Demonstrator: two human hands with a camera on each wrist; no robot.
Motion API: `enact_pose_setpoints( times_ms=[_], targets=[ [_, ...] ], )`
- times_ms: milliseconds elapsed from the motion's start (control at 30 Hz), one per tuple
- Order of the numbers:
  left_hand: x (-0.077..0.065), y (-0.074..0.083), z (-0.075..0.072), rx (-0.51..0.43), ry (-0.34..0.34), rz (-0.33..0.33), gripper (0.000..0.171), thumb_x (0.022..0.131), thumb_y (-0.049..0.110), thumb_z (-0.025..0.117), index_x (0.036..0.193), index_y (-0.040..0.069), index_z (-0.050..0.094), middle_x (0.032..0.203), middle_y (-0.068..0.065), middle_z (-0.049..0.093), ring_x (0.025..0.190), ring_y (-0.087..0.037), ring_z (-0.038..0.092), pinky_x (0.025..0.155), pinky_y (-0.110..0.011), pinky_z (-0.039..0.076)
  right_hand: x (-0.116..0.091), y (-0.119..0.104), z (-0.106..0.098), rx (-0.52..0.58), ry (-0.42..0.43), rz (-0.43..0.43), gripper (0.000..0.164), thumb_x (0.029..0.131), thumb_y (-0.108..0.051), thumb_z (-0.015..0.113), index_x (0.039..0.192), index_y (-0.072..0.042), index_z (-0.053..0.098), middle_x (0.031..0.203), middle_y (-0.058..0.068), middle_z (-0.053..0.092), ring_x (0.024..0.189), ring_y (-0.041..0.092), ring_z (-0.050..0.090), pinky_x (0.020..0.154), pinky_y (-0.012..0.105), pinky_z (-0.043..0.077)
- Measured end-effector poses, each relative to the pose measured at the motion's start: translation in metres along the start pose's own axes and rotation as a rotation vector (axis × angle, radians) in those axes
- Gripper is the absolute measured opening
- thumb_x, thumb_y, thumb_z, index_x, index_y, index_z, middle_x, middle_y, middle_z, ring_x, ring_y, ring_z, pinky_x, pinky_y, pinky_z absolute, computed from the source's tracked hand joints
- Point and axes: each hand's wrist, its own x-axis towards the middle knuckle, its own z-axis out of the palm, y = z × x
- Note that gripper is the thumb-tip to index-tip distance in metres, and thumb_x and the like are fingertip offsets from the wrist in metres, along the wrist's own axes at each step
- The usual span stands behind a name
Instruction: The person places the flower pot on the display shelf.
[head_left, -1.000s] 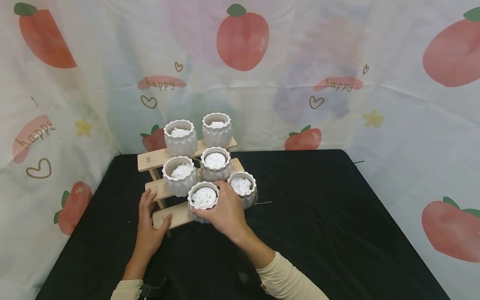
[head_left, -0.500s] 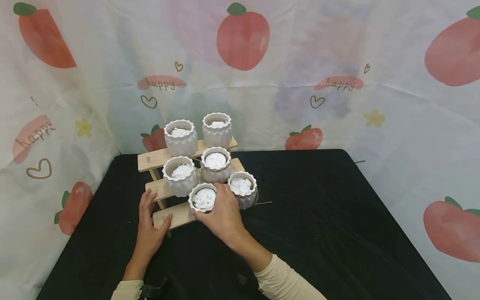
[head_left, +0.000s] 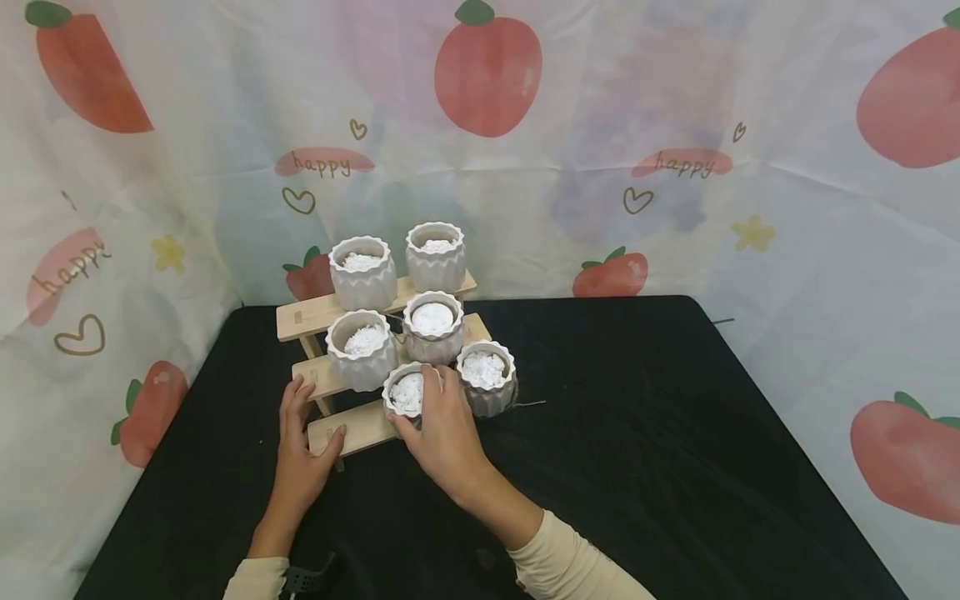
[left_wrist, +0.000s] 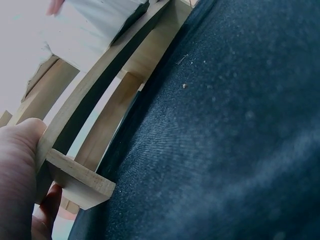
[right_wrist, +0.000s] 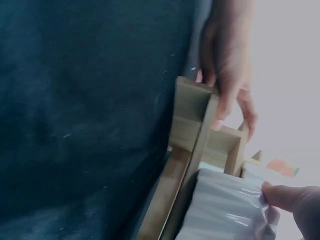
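A three-tier wooden plant stand (head_left: 351,429) stands at an angle on the black cloth. My left hand (head_left: 300,458) grips its left end; in the left wrist view the thumb (left_wrist: 25,135) lies over the shelf's edge with a finger below. On the lowest shelf sits a white scalloped flowerpot (head_left: 405,395) with white filling. My right hand (head_left: 447,442) holds it from the right, its fingers over the rim and the thumb at the near side. The right wrist view shows the thumb (right_wrist: 282,196) against the pot's ribbed wall. Right of it stands another pot (head_left: 491,393) with twine.
Two pots fill the middle shelf: a left pot (head_left: 362,362) and a right pot (head_left: 435,333). The top shelf carries a left pot (head_left: 363,283) and a right pot (head_left: 437,265). A fruit-printed curtain (head_left: 540,217) hangs behind the black table (head_left: 637,417).
The right hand has shifted slightly further over the pot's rim, hiding more of it. That pot has slid a little to the right on the lowest shelf. The left hand stays put.
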Motion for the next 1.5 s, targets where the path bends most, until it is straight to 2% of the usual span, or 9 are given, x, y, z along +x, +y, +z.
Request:
enact_pose_setpoints(
  times_ms=[133, 233, 433, 667, 1033, 1200, 1367, 1500],
  targets=[
    [0.002, 0.001, 0.001, -0.003, 0.005, 0.004, 0.089, 0.085, -0.011, 0.077, 0.16, 0.011, 0.033, 0.17, -0.005, 0.013, 0.148, -0.022, 0.028, 0.117, -0.019, 0.025, 0.0, 0.002, 0.002, -0.056, 0.03, -0.052, 0.06, 0.084, -0.03, 0.089, 0.126, 0.002, 0.061, 0.134, 0.024, 0.049, 0.117, 0.04, 0.056, 0.098, 0.048, 0.053],
    [0.003, 0.001, 0.001, -0.004, 0.006, 0.004, 0.089, 0.085, -0.012, 0.077, 0.159, 0.01, 0.034, 0.17, -0.006, 0.014, 0.147, -0.028, 0.029, 0.116, -0.018, 0.025, 0.0, 0.003, 0.002, -0.058, 0.036, -0.057, 0.058, 0.083, -0.03, 0.09, 0.122, 0.002, 0.062, 0.133, 0.023, 0.049, 0.116, 0.04, 0.056, 0.097, 0.048, 0.053],
    [0.004, 0.009, 0.003, 0.01, 0.02, 0.016, 0.089, 0.081, -0.019, 0.076, 0.157, 0.002, 0.034, 0.168, -0.016, 0.015, 0.144, -0.043, 0.03, 0.116, -0.016, 0.022, 0.001, 0.004, 0.002, -0.045, 0.025, -0.046, 0.057, 0.082, -0.031, 0.091, 0.119, 0.001, 0.062, 0.131, 0.023, 0.049, 0.116, 0.039, 0.056, 0.097, 0.048, 0.053],
    [0.005, 0.043, 0.002, -0.009, 0.021, 0.026, 0.082, 0.082, -0.024, 0.07, 0.152, -0.009, 0.032, 0.164, -0.029, 0.014, 0.142, -0.053, 0.028, 0.116, -0.016, 0.021, 0.0, 0.004, 0.003, -0.062, 0.032, -0.038, 0.061, 0.081, -0.033, 0.091, 0.122, 0.001, 0.061, 0.131, 0.023, 0.05, 0.115, 0.039, 0.056, 0.096, 0.047, 0.054],
    [0.005, 0.047, 0.001, -0.009, 0.011, 0.037, 0.08, 0.083, -0.023, 0.07, 0.152, -0.01, 0.032, 0.164, -0.029, 0.014, 0.141, -0.053, 0.028, 0.115, -0.014, 0.021, 0.0, 0.001, 0.004, -0.132, 0.062, -0.019, 0.068, 0.079, -0.038, 0.092, 0.124, 0.001, 0.057, 0.129, 0.021, 0.052, 0.111, 0.038, 0.06, 0.088, 0.045, 0.058],
    [0.005, 0.039, 0.002, -0.002, 0.017, 0.033, 0.08, 0.081, -0.023, 0.072, 0.151, -0.01, 0.034, 0.164, -0.029, 0.016, 0.142, -0.05, 0.029, 0.115, -0.015, 0.023, 0.0, 0.0, 0.003, -0.144, 0.074, -0.015, 0.073, 0.078, -0.04, 0.092, 0.125, 0.001, 0.054, 0.124, 0.018, 0.053, 0.107, 0.034, 0.061, 0.083, 0.043, 0.06],
    [0.001, 0.013, 0.002, 0.011, 0.018, 0.021, 0.087, 0.082, -0.019, 0.075, 0.156, 0.0, 0.034, 0.168, -0.017, 0.014, 0.145, -0.039, 0.028, 0.115, -0.015, 0.023, 0.001, 0.0, 0.003, -0.144, 0.07, -0.009, 0.076, 0.078, -0.042, 0.092, 0.127, 0.002, 0.053, 0.123, 0.017, 0.054, 0.108, 0.032, 0.061, 0.083, 0.043, 0.06],
    [-0.002, 0.003, 0.001, 0.013, 0.008, 0.013, 0.088, 0.085, -0.014, 0.077, 0.159, 0.008, 0.034, 0.17, -0.01, 0.013, 0.148, -0.027, 0.027, 0.115, -0.016, 0.025, 0.0, -0.001, 0.002, -0.138, 0.056, -0.001, 0.077, 0.078, -0.044, 0.092, 0.128, 0.001, 0.053, 0.124, 0.018, 0.055, 0.11, 0.033, 0.06, 0.085, 0.043, 0.059]
  ],
)
